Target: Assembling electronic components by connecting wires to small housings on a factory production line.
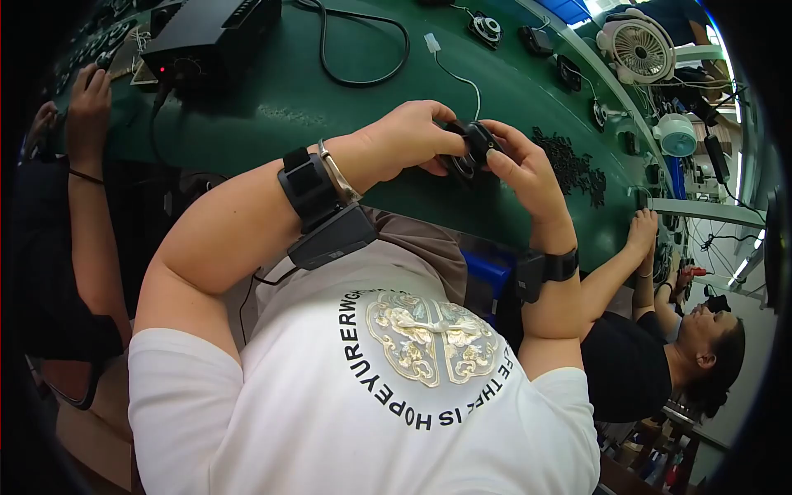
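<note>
A small round black part (472,148) sits between both my hands, held above the green workbench (272,99). My left hand (410,134) grips it from the left, fingers curled over its top. Closing on its right side, my right hand (521,165) has thumb and fingers on the rim. A thin white wire (459,78) with a white plug runs across the bench toward the part. Black straps with sensor boxes circle both my wrists.
A black box with a red light (206,37) and a black cable loop (363,49) lie at the bench's back. A heap of small black parts (573,165) is to the right. White fans (639,49) stand far right. Other people work at both sides.
</note>
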`<action>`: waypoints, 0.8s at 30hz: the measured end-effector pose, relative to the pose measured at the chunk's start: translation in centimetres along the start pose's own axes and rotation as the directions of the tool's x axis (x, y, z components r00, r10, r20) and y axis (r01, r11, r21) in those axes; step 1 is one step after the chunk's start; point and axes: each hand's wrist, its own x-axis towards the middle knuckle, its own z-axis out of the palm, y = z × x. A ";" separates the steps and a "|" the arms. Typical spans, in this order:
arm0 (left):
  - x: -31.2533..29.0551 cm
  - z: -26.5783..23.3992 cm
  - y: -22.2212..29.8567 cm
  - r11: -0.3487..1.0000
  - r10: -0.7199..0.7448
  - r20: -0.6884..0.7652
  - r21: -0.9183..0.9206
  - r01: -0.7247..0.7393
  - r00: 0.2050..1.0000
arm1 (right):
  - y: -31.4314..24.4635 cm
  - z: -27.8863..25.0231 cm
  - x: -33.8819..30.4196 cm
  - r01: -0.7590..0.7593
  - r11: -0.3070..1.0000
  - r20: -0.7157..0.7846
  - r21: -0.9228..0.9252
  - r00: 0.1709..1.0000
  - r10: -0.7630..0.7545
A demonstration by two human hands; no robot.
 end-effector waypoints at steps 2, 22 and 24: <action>0.0 -0.4 0.1 0.998 0.009 -0.004 0.067 -0.009 1.000 | -0.2 0.2 0.0 -0.033 0.999 -0.020 -0.033 0.999 0.032; -0.7 -1.0 1.8 0.673 0.126 0.025 0.732 -0.104 0.992 | -1.5 4.1 -1.7 -0.010 0.958 -0.148 -0.286 0.988 -0.034; -1.1 -1.1 2.1 0.657 0.126 0.038 0.746 -0.112 0.991 | -1.6 4.5 -1.9 -0.016 0.933 -0.163 -0.359 0.986 -0.046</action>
